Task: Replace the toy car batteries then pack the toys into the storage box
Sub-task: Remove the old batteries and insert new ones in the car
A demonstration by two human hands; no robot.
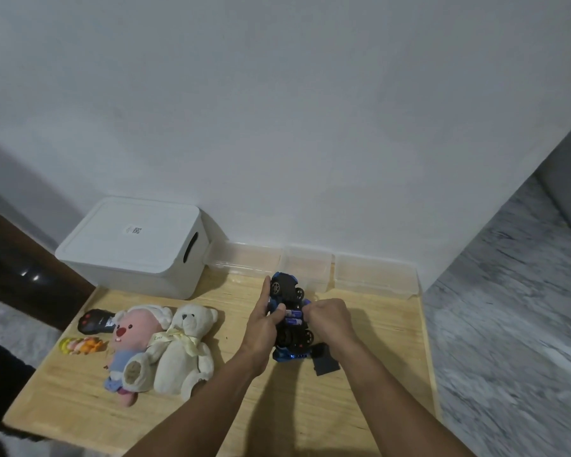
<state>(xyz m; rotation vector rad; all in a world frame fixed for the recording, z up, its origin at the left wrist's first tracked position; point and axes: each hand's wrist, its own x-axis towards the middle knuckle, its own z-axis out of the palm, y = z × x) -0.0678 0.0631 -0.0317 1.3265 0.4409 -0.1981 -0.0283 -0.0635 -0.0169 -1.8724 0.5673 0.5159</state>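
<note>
Car point(289, 319): upside down, mid-table towards the back edge, two batteries point(293, 317) showing.
Left hand point(263, 328): clamped on car's side.
Right hand point(331, 319): closed at the bay; hold unclear.
Risk: battery seated crooked; loose cover point(325, 360) forgotten.

Bare table point(310, 407) is lying open in front; plush toys point(165, 344) are crowding the left, clear tubs point(373, 275) are lining the wall.

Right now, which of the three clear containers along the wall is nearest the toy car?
The middle clear container, directly behind the toy car; the left one and the right one sit off to either side.
</note>
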